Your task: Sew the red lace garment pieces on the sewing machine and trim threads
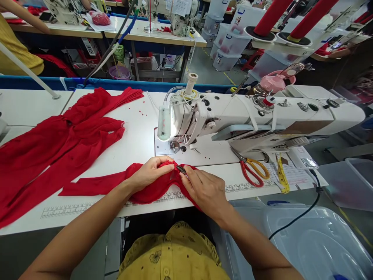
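Observation:
A red bra [151, 193] lies at the table's front edge, its band stretching out to the left. My left hand [151, 171] pinches the bra's upper edge near the middle, between thumb and fingers. On the other side my right hand [205, 189] is closed around small dark thread snips [181, 169], mostly hidden in the palm. Their tips point at the fabric beside my left fingertips. Just beyond the hands stands a white sewing machine [186, 120] with its lamp lit. More red garment pieces [58, 147] are piled on the left.
Scissors [253, 171] with orange and red handles lie right of the bra, beside a yellow tape measure [281, 175]. A printed ruler [70, 209] runs along the table's front. A clear plastic bin [314, 233] stands at lower right. Red thread cones [272, 17] hang over the machine.

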Tool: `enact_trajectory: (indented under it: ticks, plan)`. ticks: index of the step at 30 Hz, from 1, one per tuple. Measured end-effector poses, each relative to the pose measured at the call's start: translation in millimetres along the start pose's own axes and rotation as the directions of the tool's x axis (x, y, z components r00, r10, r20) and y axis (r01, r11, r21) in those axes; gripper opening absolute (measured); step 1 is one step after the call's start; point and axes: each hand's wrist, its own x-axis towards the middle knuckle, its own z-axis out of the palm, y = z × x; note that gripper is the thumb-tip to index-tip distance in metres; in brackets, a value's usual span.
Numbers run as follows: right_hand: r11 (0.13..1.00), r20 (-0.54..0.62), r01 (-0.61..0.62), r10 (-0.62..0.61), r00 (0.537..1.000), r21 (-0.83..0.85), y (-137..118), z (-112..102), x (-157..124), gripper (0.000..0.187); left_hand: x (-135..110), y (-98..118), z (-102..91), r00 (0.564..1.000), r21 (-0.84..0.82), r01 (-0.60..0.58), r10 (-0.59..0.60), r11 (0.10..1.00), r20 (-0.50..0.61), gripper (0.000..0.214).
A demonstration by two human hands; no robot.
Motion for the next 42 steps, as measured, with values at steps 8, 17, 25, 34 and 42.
enact_trajectory:
  ticks: [8, 17, 25, 34, 42]
  plan:
    - [0.992, -0.048, 0.05, -0.056, 0.997, -0.112, -3.1, -1.0, 1.5, 0.019, -0.3, 1.3, 0.8, 1.0, 0.023, 0.011, -0.01, 1.0, -0.015, 0.026]
    - [0.928, 0.097, -0.247, 0.229, 0.969, 0.277, 0.7, 5.3, 0.5, 0.024, -0.8, 4.2, 1.7, 1.0, -0.015, 0.024, -0.024, 1.0, 0.014, 0.027]
    - [0.383, 0.441, -0.563, 0.363, 0.821, 0.733, 0.1, 10.3, 22.5, 0.016, 0.2, 0.8, 0.7, 0.999, 0.077, -0.024, 0.022, 0.997, 0.023, 0.024]
    - [0.184, 0.514, -0.571, 0.278, 0.811, 0.8, 5.1, 14.8, 27.8, 0.024, 1.4, 2.7, -0.2, 0.997, 0.113, -0.059, 0.052, 0.992, 0.063, 0.016]
    - [0.095, 0.589, -0.614, 0.199, 0.783, 0.784, 8.7, 16.3, 29.1, 0.034, -1.5, 0.8, -0.7, 0.992, -0.057, 0.06, -0.054, 0.997, 0.113, 0.017]
